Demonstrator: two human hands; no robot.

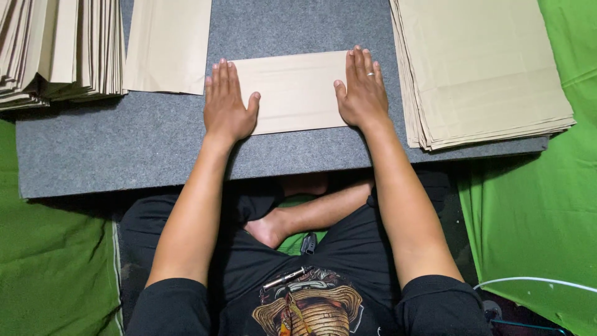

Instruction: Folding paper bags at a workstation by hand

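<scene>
- Your view was evenly and brightly lit from above; colours read true across the grey mat [143, 143] and the green cloth [528, 205].
- Your left hand [227, 106] and right hand [362, 90] cast only soft, short shadows on the folded brown paper [292, 90].
- A deeper shadow lay under the mat's near edge, over your lap.
- You had no glare on the paper stack [485, 68].
- Focus was sharp throughout, with slight wide-angle bending at the frame corners.
</scene>
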